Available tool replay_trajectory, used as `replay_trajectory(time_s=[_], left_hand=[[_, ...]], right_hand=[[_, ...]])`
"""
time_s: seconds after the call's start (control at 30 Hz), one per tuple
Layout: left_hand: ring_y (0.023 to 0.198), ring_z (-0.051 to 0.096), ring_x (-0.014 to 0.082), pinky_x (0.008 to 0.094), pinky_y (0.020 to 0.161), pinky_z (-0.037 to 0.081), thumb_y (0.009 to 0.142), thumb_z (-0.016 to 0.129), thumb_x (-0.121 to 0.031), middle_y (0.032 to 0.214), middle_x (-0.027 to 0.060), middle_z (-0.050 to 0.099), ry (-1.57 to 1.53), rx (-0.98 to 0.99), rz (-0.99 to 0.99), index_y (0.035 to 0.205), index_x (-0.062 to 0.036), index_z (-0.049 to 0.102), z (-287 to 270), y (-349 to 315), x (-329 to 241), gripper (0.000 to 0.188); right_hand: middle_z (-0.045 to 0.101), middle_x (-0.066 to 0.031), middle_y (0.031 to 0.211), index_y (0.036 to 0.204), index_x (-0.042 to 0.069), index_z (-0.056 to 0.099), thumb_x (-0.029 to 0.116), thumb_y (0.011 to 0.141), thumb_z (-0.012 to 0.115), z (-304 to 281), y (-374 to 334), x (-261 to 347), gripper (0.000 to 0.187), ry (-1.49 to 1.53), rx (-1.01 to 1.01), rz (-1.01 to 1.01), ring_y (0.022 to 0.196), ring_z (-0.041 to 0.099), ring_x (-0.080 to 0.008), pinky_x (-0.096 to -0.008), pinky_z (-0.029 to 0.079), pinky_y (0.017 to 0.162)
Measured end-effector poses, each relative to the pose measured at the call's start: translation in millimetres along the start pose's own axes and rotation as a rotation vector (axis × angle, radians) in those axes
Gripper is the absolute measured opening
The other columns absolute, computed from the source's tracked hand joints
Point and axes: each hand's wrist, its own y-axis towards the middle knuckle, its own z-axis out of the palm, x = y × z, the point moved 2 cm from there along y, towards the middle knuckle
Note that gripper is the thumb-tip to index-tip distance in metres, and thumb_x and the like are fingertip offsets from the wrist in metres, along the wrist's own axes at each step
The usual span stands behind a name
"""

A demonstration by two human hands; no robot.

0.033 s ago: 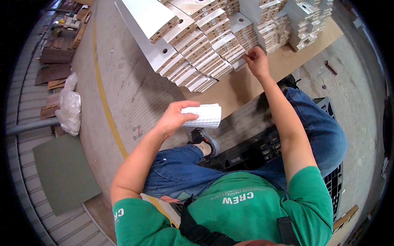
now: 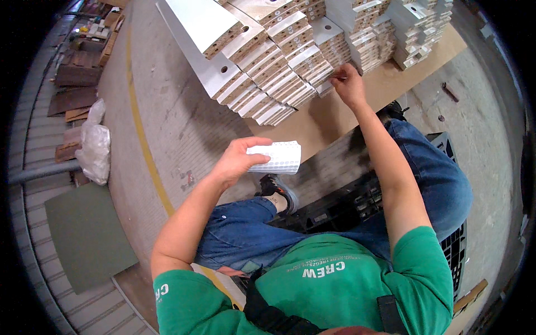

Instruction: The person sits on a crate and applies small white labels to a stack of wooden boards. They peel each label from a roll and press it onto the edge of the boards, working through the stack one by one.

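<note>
My left hand (image 2: 239, 161) pinches a curled white sheet of round stickers (image 2: 283, 157) between thumb and fingers. Rows of small grey dots run across that sheet. Farther up and to the right, my right hand (image 2: 349, 85) is at the end faces of the stacked white boards (image 2: 304, 53). Its fingertips are pressed together against the lower part of a stack; what they hold, if anything, is too small to make out. The boards have raw brown chipboard edges with drilled holes, and some edges carry small round dots.
A brown sheet (image 2: 312, 124) lies under the stacks. Below it is a black plastic pallet (image 2: 340, 204), beside my legs. A yellow line (image 2: 146, 145) crosses the concrete floor at left, past which lie a green panel (image 2: 89, 237) and crumpled clear plastic (image 2: 95, 148).
</note>
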Motion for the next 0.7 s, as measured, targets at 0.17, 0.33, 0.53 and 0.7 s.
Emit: replay_trajectory(time_s=[0.17, 0.33, 0.53, 0.7], left_hand=[[0.095, 0.058, 0.0155, 0.0267, 0.087, 0.044, 0.075, 0.063, 0.001, 0.106, 0.0099, 0.062, 0.014, -0.009, 0.003, 0.114, 0.0029, 0.058, 1, -2, -1, 0.039], [0.095, 0.058, 0.0155, 0.0264, 0.087, 0.043, 0.075, 0.063, 0.000, 0.105, 0.0096, 0.062, 0.000, -0.006, 0.003, 0.113, 0.0025, 0.058, 0, -3, 1, 0.039], [0.095, 0.058, 0.0151, 0.0266, 0.086, 0.043, 0.075, 0.063, 0.000, 0.104, 0.0085, 0.063, 0.068, -0.015, 0.003, 0.112, 0.0008, 0.059, 1, -3, -1, 0.037], [0.095, 0.057, 0.0148, 0.0269, 0.086, 0.043, 0.075, 0.063, -0.001, 0.104, 0.0086, 0.063, 0.033, -0.010, 0.010, 0.111, 0.0012, 0.060, 1, -5, -3, 0.037]], right_hand=[[0.057, -0.0058, 0.076, 0.084, 0.001, 0.050, -0.004, 0.065, 0.066, 9, -8, 13, 0.025, 0.113, 0.036, 0.085, 0.074, 0.058, -0.0160, -0.0304, 0.049, 0.069], [0.056, -0.0068, 0.084, 0.090, 0.002, 0.047, -0.005, 0.071, 0.060, 15, -14, 19, 0.025, 0.024, 0.019, 0.046, 0.080, 0.059, -0.0162, -0.0293, 0.051, 0.072], [0.055, -0.0154, 0.082, 0.085, 0.002, 0.048, -0.005, 0.064, 0.063, 13, -13, 14, 0.027, -0.172, -0.105, -0.184, 0.075, 0.056, -0.0336, -0.0397, 0.047, 0.069], [0.057, -0.0163, 0.088, 0.091, 0.003, 0.052, 0.004, 0.071, 0.063, -8, -8, 16, 0.022, -0.472, -0.160, -0.349, 0.079, 0.057, -0.0357, -0.0423, 0.047, 0.069]])
